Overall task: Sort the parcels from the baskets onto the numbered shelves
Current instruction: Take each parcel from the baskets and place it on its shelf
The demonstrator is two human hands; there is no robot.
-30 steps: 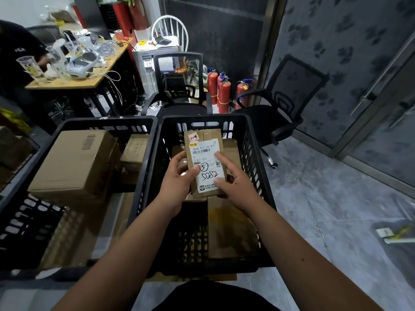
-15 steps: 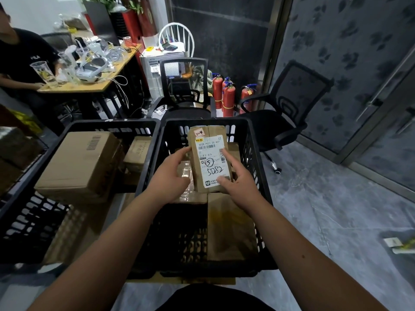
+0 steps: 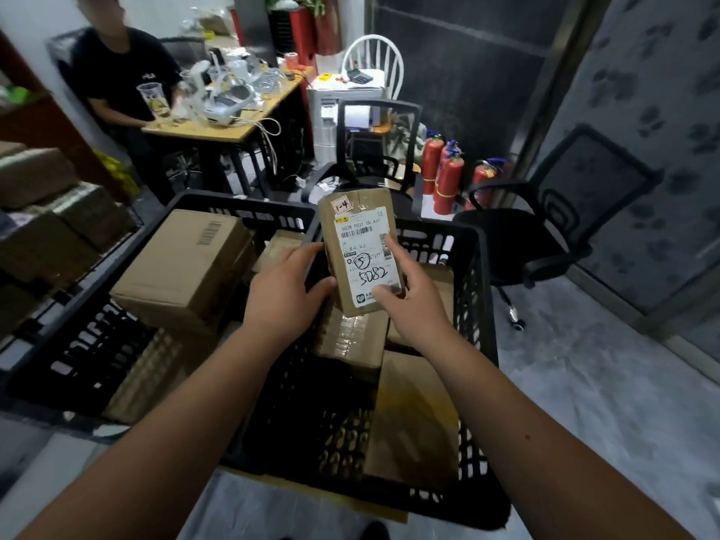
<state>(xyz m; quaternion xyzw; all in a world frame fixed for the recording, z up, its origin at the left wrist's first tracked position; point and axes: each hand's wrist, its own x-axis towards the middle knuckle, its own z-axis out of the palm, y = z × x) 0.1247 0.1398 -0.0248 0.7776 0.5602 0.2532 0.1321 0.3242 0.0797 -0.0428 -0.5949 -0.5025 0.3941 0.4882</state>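
While both hands, left hand [image 3: 288, 294] and right hand [image 3: 413, 302], pinch its edges, the brown parcel [image 3: 360, 251] shows a white label marked 5082.

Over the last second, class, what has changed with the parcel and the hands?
Both hands, left hand and right hand, have lifted the labelled parcel up above the right basket. Both hands hold it as before; the other boxes stayed put.

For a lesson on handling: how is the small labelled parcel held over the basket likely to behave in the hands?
The small parcel probably stays stiff: its cardboard edges look straight between the left hand and right hand. It seems light, since fingertips alone hold it upright. Its glossy label may be somewhat slippery.
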